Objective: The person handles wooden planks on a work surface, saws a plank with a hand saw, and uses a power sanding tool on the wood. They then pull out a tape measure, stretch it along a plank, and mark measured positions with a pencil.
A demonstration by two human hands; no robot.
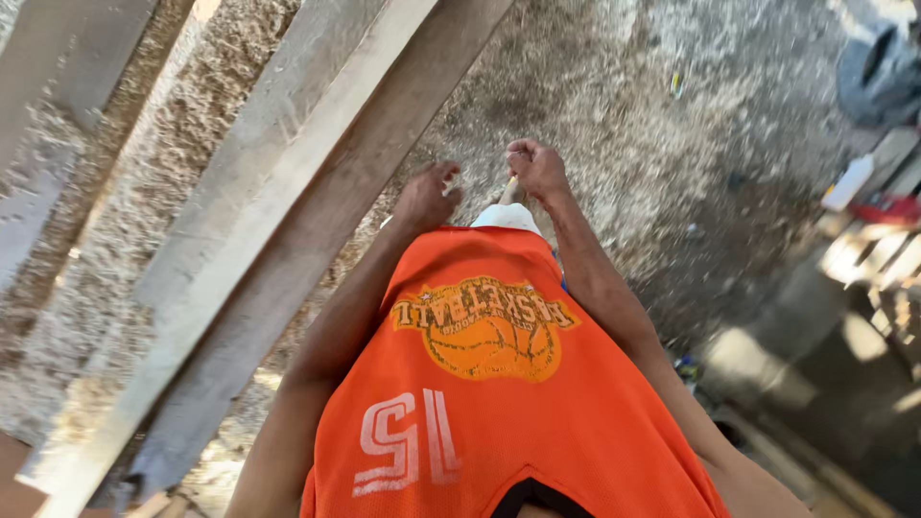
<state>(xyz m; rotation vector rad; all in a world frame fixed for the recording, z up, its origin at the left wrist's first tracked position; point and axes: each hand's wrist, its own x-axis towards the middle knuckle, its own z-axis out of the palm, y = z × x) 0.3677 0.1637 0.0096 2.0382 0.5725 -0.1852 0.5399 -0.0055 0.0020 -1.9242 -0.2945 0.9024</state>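
Right hand (537, 169) is closed around a pale stick (508, 189) just above the orange shirt (499, 384); left hand (427, 197), fingers curled (empty, apparently), sits beside it. Wooden planks (278, 221) lean left over sawdust-covered floor (652, 125).

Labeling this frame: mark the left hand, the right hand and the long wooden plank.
left hand (428, 195), head view, on the back of the closed fist.
right hand (537, 169), head view, on the back of the hand, closed on a pale stick.
wooden plank (317, 201), head view, on its flat face, mid-length.
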